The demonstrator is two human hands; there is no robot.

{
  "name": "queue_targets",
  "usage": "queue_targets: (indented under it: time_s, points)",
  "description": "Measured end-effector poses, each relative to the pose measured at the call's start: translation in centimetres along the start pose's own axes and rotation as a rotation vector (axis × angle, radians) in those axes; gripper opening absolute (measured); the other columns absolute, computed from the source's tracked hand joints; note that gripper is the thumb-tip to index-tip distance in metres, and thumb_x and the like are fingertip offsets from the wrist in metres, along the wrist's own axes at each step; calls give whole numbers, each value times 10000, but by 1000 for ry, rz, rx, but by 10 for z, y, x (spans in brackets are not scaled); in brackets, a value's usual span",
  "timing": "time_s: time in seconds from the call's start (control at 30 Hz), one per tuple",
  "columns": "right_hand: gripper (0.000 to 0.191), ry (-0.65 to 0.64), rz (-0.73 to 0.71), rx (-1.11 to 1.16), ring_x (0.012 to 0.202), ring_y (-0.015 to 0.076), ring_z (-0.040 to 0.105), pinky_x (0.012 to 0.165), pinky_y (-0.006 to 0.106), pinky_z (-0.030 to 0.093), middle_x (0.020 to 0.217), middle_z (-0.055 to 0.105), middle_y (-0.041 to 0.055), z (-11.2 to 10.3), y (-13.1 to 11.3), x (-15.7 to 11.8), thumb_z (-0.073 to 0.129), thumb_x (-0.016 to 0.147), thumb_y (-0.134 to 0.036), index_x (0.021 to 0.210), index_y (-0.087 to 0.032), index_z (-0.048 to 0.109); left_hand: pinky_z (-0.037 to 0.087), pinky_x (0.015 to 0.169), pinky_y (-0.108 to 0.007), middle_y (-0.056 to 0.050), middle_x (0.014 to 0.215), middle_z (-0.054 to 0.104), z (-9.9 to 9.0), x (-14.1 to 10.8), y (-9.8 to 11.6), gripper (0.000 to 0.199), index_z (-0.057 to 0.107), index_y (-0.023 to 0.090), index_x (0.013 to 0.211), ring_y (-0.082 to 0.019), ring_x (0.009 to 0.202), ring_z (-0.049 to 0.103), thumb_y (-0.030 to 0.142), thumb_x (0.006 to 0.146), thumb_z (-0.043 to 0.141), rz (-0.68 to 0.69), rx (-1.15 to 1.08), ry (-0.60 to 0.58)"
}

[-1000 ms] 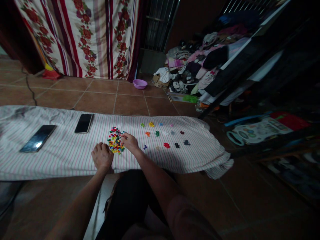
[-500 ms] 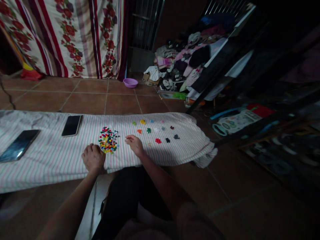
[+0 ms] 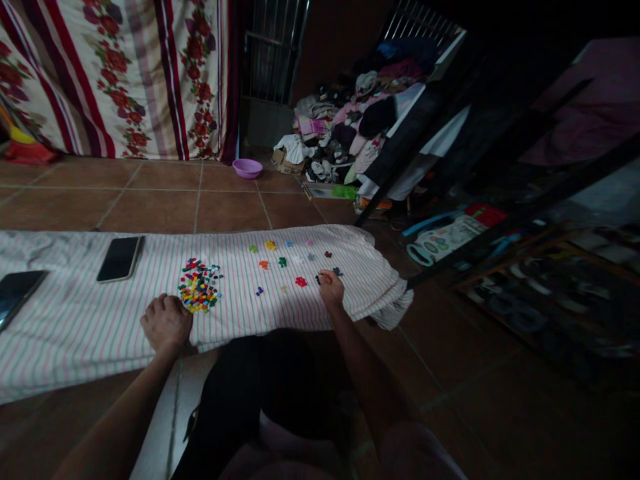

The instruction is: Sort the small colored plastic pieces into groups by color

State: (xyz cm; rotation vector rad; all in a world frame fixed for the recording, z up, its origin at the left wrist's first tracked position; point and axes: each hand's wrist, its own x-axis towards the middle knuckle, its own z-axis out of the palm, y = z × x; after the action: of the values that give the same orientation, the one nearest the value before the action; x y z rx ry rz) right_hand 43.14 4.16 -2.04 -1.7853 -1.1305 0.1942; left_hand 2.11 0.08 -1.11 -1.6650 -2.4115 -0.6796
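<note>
My right hand (image 3: 332, 288) is at the small cluster of black pieces (image 3: 319, 280), thumb and fingertips pinched together. Whatever lies between those fingertips is too small to make out. Knuckles up, my left hand (image 3: 167, 323) rests on the striped cloth (image 3: 240, 327) with its fingers curled in, and nothing shows in it. Just beyond it lies a loose pile of mixed small coloured pieces (image 3: 200, 287). Small one-colour clusters sit to the right, among them red pieces (image 3: 301, 282), orange pieces (image 3: 263, 265), yellow pieces (image 3: 270, 245), green pieces (image 3: 283, 262) and blue pieces (image 3: 259, 291).
Two dark-screened devices lie on the cloth at the left, a phone (image 3: 120, 259) and a larger one (image 3: 19, 293). Past the cloth, a purple basin (image 3: 247, 168) stands on the tiled floor near a heap of clothes (image 3: 345, 127). A dark post (image 3: 385, 183) rises at the right.
My right hand has moved right, from beside the mixed pile to the black cluster. Blue pieces now show where it was. My left hand stays put on the cloth; the view has shifted slightly.
</note>
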Motion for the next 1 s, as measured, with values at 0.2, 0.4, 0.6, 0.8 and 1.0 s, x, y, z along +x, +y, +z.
queue_targets:
  time_s: [0.2, 0.4, 0.6, 0.8, 1.0]
  points:
    - [328, 53, 103, -7, 829, 208, 650, 806, 333, 512, 862, 727, 65, -5, 25, 10, 433, 696, -327, 836, -187, 695, 356, 825, -438, -157, 1022, 601, -7, 0, 5, 268, 604, 150, 949, -301, 993, 516, 264, 818, 400, -19, -18, -12]
    - [324, 17, 110, -47, 875, 221, 659, 833, 345, 512, 888, 739, 67, 2, 26, 12, 428, 699, -289, 827, -205, 714, 367, 820, -437, -155, 1021, 604, -5, -1, 4, 268, 600, 151, 933, -298, 997, 518, 269, 843, 376, -2, 22, 3]
    - [403, -25, 22, -181, 985, 213, 643, 945, 346, 472, 1020, 729, 85, 4, 28, 4, 385, 736, -237, 938, -170, 727, 364, 826, -441, -148, 1019, 605, -2, -1, 4, 245, 598, 159, 921, -295, 997, 525, 255, 843, 386, -6, 17, 18]
    - [467, -49, -35, -238, 1034, 195, 615, 951, 328, 463, 1103, 703, 78, 2, 32, -2, 344, 771, -196, 1067, -169, 704, 359, 829, -429, -153, 1077, 604, 0, -1, 2, 278, 595, 150, 954, -293, 1013, 520, 280, 864, 367, 3, 51, 8]
    - [396, -23, -142, -202, 955, 227, 611, 913, 368, 471, 1068, 701, 114, 6, 35, -5, 454, 797, -331, 1058, -152, 693, 351, 822, -408, -142, 1072, 595, 1, -2, 1, 279, 591, 145, 972, -279, 1011, 520, 275, 859, 371, 3, 65, 6]
